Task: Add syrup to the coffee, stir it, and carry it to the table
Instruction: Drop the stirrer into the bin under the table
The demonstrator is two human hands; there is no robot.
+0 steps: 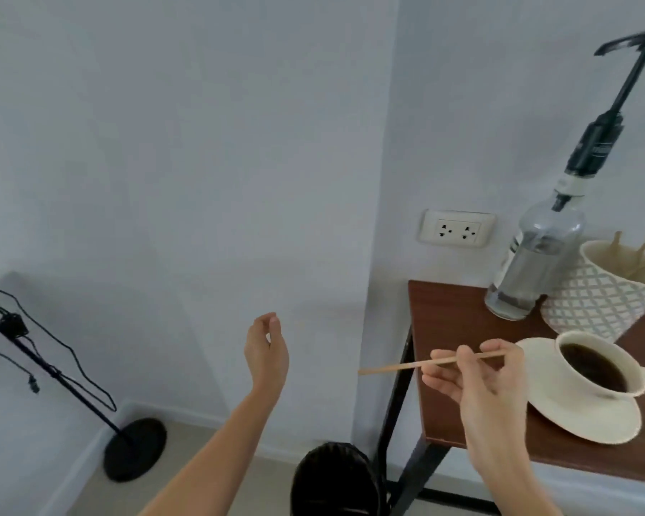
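Right hand (473, 370) pinching wooden stir stick (431, 363) in fingers (462, 353), held level, just left of cup. Left hand (267, 351) up in air, empty, fingers loosely curled. Coffee cup (596, 366) on saucer (589, 415) on counter (447, 366), near edge. Syrup bottle (533, 262) with pump behind, beside patterned holder (596, 292) of sticks. Black bin (336, 482) on floor below.

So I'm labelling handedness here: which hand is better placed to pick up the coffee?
Probably the left hand: it's empty. The right hand, though beside the cup and saucer, pinches a wooden stirrer.
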